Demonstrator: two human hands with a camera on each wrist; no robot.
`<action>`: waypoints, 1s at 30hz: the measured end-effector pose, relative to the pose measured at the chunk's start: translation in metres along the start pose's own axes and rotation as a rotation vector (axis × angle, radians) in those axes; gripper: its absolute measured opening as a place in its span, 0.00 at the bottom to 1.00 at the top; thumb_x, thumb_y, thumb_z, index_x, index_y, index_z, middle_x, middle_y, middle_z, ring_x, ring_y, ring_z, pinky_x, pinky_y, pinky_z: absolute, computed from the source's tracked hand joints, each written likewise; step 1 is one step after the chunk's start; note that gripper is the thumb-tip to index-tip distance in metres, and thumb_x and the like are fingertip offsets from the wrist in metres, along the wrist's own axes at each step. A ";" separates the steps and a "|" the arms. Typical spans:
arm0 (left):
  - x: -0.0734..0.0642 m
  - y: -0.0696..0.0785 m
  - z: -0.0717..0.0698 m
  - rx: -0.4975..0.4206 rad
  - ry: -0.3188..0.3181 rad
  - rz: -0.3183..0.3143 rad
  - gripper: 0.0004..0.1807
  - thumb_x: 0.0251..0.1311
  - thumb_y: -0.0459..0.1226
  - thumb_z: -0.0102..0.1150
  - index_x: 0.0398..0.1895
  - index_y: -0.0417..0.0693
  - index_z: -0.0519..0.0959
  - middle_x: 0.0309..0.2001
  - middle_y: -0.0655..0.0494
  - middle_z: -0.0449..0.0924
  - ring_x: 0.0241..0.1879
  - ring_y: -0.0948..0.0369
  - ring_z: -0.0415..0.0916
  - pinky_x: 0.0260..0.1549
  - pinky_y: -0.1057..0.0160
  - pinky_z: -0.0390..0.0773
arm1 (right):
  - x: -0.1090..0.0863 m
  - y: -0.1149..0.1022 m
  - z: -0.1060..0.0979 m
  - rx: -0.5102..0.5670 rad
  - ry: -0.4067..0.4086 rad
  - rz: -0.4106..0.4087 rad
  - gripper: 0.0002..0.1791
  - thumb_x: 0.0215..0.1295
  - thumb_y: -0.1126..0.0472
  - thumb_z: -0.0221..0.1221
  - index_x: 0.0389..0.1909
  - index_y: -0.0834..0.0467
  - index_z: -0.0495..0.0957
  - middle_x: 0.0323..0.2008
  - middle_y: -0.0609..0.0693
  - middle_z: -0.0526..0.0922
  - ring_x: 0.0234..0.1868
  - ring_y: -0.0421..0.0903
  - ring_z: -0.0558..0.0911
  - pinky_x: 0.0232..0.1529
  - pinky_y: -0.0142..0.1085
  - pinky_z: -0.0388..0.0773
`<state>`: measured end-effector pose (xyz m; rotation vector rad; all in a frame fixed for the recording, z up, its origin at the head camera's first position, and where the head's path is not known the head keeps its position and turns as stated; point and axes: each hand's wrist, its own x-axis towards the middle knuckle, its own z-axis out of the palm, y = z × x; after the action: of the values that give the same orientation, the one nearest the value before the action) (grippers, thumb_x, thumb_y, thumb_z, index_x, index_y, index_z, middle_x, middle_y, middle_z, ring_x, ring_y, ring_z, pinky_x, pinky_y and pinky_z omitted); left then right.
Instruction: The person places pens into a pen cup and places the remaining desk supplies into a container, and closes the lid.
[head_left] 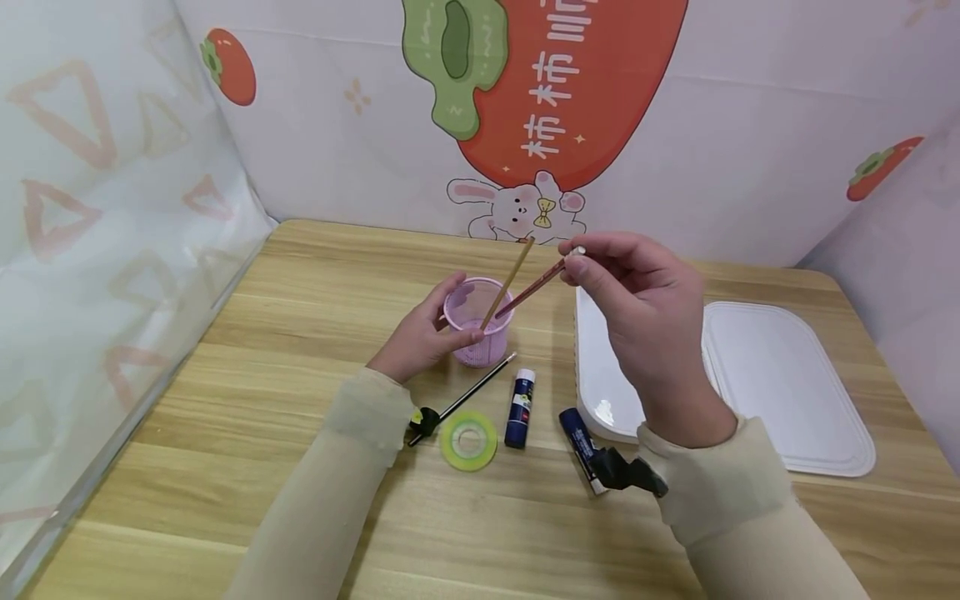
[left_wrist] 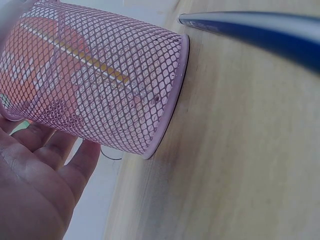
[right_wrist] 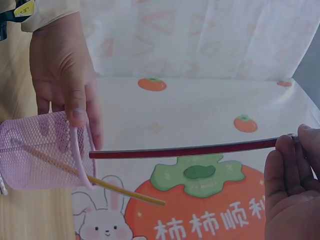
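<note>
My left hand [head_left: 420, 337] holds a pink mesh pen cup [head_left: 482, 348] upright on the table, thumb at the rim and fingers around the far side. A yellow pencil [head_left: 514, 271] leans inside it, its upper part sticking out past the rim. With thumb and fingertips my right hand [head_left: 652, 312] pinches a dark red pencil [right_wrist: 190, 151] by its white-tipped end. The pencil slants down to the left, its other end right at the cup's mouth. Through the mesh [left_wrist: 115, 65] in the left wrist view, the yellow pencil shows inside.
In front of the cup lie a black pencil [head_left: 480, 385], a roll of yellow-green tape [head_left: 448, 442] and a blue glue stick [head_left: 519, 412]. Another blue tube [head_left: 576, 433] lies beside a white container [head_left: 600, 392], partly behind the right wrist strap. A white lid [head_left: 787, 383] lies at right.
</note>
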<state>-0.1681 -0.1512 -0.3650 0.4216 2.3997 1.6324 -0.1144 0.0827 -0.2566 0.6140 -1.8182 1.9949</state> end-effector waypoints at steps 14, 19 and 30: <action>0.016 -0.034 0.003 0.001 0.037 0.024 0.54 0.43 0.56 0.69 0.72 0.67 0.48 0.66 0.72 0.59 0.65 0.65 0.57 0.63 0.59 0.60 | 0.000 0.050 0.001 0.008 0.046 0.208 0.12 0.59 0.65 0.61 0.43 0.66 0.79 0.40 0.58 0.81 0.37 0.50 0.81 0.43 0.36 0.80; 0.015 -0.033 0.003 -0.009 0.039 0.016 0.52 0.44 0.54 0.70 0.71 0.72 0.48 0.66 0.72 0.59 0.65 0.65 0.57 0.63 0.59 0.60 | -0.001 0.063 0.003 -0.018 0.039 0.272 0.13 0.59 0.63 0.62 0.43 0.65 0.79 0.41 0.58 0.81 0.38 0.50 0.81 0.44 0.36 0.80; 0.014 -0.030 0.002 -0.024 0.028 0.009 0.53 0.46 0.52 0.69 0.72 0.65 0.47 0.67 0.68 0.58 0.66 0.63 0.56 0.64 0.59 0.59 | -0.007 0.078 0.005 -0.152 -0.009 0.398 0.12 0.63 0.62 0.58 0.47 0.59 0.79 0.43 0.53 0.82 0.41 0.47 0.82 0.44 0.35 0.80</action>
<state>-0.1840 -0.1551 -0.3937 0.4093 2.3989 1.6799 -0.1509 0.0703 -0.3247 0.2262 -2.2111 2.0615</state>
